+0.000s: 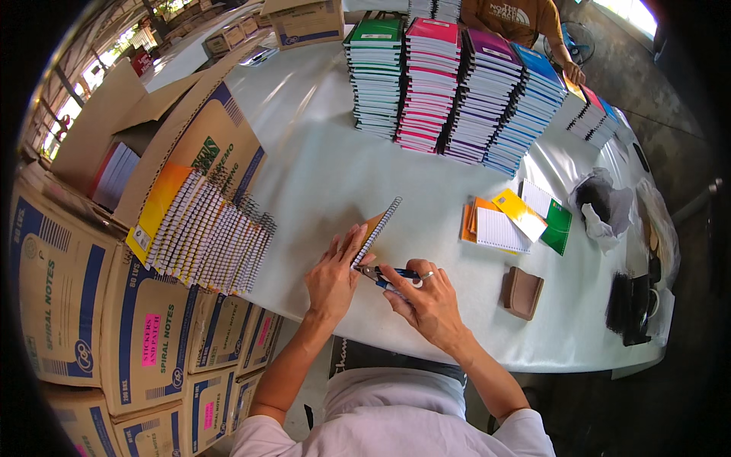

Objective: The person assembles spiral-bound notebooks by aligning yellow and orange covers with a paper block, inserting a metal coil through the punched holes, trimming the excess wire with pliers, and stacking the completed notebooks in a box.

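A small spiral notebook (375,225) with a brown cardboard back stands tilted on the table in front of me, its wire coil along the right edge. My left hand (333,278) holds it from the left, fingers laid over the back. In my right hand (428,305) are pliers (390,275) with blue-and-black handles, gripped between thumb and fingers. Their jaws meet the near end of the coil, beside my left fingertips. Whether the jaws are closed on the wire is too small to tell. A ring shows on one right finger.
Stacked spiral notebooks (209,236) sit at the left beside an open carton (190,145). Tall piles of coloured notebooks (426,91) stand at the back. Loose notepads (499,228), a brown block-like object (522,293) and a plastic bag (605,209) lie right. Another person (525,23) is across the table.
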Demonstrator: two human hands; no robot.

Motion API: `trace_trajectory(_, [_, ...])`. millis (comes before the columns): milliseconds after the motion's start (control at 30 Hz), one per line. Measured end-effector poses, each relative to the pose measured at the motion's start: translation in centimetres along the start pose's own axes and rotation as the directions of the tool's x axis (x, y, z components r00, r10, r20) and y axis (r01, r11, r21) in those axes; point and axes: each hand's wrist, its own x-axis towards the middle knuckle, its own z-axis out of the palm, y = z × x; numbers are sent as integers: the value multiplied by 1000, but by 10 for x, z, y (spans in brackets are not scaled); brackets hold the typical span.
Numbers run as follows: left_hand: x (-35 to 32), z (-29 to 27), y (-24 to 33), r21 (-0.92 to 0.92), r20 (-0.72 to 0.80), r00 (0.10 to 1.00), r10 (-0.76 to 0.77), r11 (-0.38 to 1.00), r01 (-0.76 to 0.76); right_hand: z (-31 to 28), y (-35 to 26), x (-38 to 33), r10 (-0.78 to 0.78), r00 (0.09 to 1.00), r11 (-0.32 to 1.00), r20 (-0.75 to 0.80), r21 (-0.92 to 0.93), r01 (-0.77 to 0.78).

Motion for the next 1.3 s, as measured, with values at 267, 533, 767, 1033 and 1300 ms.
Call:
trace_trajectory(267, [4, -45, 11, 252, -113, 973, 203, 953, -170, -36, 9, 33, 157, 789, 495, 595, 644, -584])
trace_trajectory(533, [15, -232, 12, 303, -328, 914, 237, 943, -135, -2, 60, 2, 134, 985, 989, 109, -75, -127])
trace_trajectory(767, [29, -279, -56, 142, -391, 879, 273, 961, -236, 10, 19, 50, 93, 992, 824, 88, 553, -126])
trace_trajectory(1033, [59, -299, -70, -321, -242, 938, 249, 892, -320, 20, -115, 233, -204, 979, -333, 15, 939, -84])
trace_trajectory(1300, [41, -350, -116, -319, 38, 954, -298, 901, 294, 42, -163, 237, -576, 738, 622, -350, 398, 674])
